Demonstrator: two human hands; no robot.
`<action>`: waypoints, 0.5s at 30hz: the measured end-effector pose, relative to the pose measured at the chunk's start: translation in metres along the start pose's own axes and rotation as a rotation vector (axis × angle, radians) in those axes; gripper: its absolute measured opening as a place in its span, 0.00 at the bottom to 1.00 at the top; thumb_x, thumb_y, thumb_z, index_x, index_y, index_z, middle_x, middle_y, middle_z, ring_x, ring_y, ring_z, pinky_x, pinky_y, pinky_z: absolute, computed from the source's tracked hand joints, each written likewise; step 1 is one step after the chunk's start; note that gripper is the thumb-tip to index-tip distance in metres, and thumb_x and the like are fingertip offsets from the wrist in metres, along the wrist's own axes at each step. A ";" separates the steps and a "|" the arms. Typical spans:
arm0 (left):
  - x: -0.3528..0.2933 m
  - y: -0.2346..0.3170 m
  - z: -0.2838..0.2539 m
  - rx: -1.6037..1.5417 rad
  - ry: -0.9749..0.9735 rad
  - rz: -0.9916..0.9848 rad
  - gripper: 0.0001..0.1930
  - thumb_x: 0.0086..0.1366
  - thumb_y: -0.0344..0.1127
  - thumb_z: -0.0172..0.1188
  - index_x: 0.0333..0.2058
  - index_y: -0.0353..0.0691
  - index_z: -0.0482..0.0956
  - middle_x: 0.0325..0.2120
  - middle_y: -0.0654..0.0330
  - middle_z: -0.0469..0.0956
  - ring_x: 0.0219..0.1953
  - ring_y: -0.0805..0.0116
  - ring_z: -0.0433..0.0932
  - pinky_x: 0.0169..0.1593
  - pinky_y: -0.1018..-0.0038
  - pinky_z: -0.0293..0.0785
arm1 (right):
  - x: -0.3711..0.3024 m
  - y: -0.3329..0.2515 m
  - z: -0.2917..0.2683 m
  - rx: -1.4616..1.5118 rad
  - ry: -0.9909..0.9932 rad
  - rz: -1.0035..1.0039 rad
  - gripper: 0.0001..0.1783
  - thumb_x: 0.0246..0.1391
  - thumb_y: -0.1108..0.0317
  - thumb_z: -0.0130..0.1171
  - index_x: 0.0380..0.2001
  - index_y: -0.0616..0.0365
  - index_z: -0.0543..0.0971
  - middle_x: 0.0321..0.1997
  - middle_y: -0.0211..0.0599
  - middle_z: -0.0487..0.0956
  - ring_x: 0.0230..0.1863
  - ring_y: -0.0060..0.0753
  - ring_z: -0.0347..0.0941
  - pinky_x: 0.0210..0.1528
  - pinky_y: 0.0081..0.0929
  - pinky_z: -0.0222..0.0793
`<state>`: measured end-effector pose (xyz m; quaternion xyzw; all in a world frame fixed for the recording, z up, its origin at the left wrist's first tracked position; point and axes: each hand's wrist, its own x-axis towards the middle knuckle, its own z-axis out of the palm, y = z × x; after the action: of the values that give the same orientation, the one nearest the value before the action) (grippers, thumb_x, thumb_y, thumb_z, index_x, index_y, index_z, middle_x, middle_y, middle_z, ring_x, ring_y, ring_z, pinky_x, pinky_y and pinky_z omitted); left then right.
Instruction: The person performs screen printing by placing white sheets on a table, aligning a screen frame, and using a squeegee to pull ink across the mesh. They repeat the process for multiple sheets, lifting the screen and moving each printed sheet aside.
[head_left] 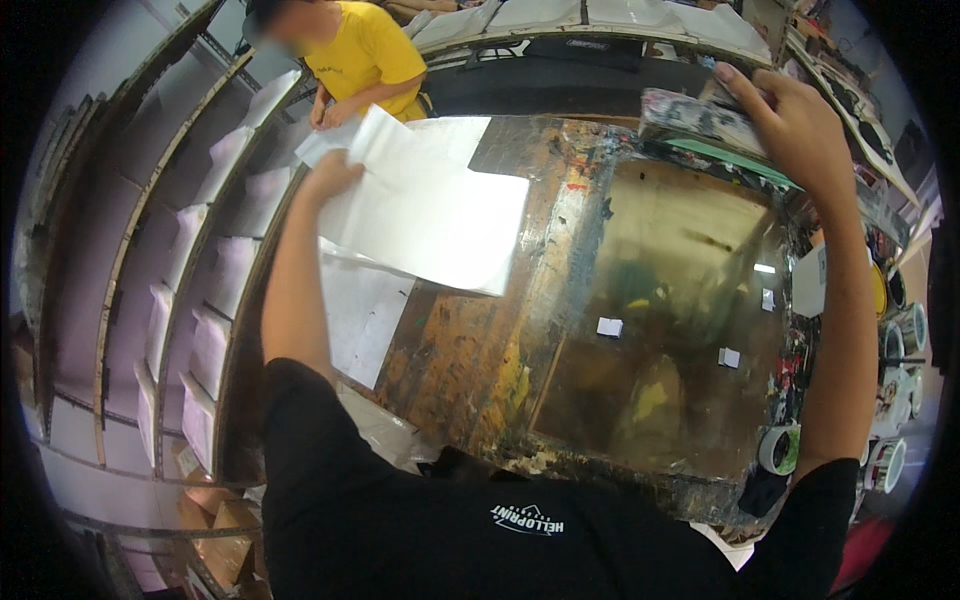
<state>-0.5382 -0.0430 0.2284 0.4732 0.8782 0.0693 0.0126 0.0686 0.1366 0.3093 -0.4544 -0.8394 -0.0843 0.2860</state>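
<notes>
Black shirt (pixel 420 535), six o'clock; left grip (pixel 335 177) pinching sheet (pixel 430 220), ten; right grip (pixel 788 112) clutching bar (pixel 690 115), two; one-handed, sheet may crease.

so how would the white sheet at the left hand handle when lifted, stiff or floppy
The white sheet is probably floppy, since its lower edge bows. It looks light for its size: the left hand appears to hold it from one side. It seems thin, so it might crease if pushed.
</notes>
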 end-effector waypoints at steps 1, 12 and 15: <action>-0.008 0.008 -0.033 0.007 0.000 -0.035 0.29 0.61 0.45 0.66 0.52 0.23 0.81 0.50 0.37 0.84 0.53 0.46 0.84 0.58 0.58 0.78 | 0.000 0.002 0.001 0.012 0.000 -0.026 0.42 0.67 0.30 0.46 0.35 0.63 0.84 0.30 0.53 0.79 0.35 0.56 0.77 0.44 0.46 0.71; -0.094 0.192 -0.137 -0.425 0.042 0.140 0.28 0.58 0.41 0.66 0.53 0.28 0.80 0.36 0.48 0.85 0.31 0.61 0.85 0.39 0.66 0.82 | 0.032 0.015 -0.003 -0.044 0.057 -0.134 0.45 0.68 0.27 0.41 0.37 0.62 0.87 0.34 0.53 0.86 0.39 0.57 0.84 0.46 0.49 0.77; -0.117 0.252 -0.095 -0.524 0.059 0.100 0.26 0.56 0.42 0.68 0.49 0.27 0.81 0.34 0.49 0.84 0.30 0.61 0.84 0.38 0.65 0.80 | 0.037 0.014 -0.010 -0.020 -0.090 -0.038 0.51 0.67 0.25 0.38 0.34 0.67 0.88 0.38 0.62 0.87 0.45 0.62 0.85 0.52 0.50 0.80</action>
<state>-0.2731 -0.0142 0.3507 0.4944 0.8058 0.3084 0.1058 0.0684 0.1668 0.3365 -0.4446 -0.8589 -0.0775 0.2420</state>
